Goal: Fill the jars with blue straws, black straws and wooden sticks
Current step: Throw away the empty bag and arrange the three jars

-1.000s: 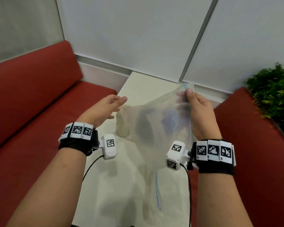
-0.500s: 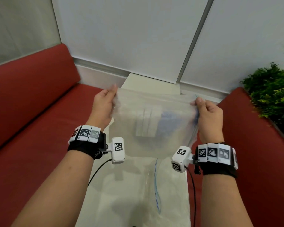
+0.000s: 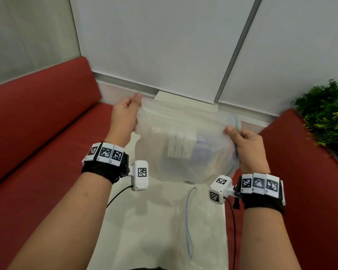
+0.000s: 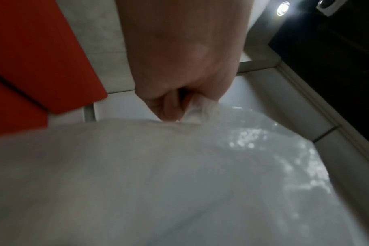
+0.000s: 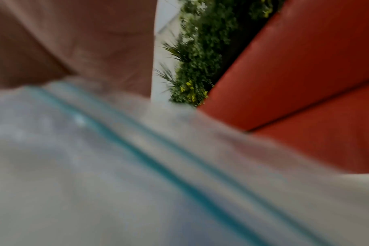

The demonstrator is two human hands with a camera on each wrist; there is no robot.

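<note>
Nearest, another flat bag point(image 3: 189, 227) lies on the counter point(image 3: 141, 230); above it the left hand point(image 3: 125, 118) and right hand point(image 3: 248, 149) each pinch an end of the clear zip bag point(image 3: 183, 149) — stretched crosswise, zip end rightward. The straws and jars aren't clearly visible — a slipping pinch could drop the bag.

- Setting: a lounge or café-style seating booth.
- Red benches point(image 3: 39, 121) line both sides of a narrow white table point(image 3: 144, 221).
- Pale wall panels point(image 3: 164, 45) stand behind.
- A green plant point(image 3: 328, 114) borders the right bench.
</note>
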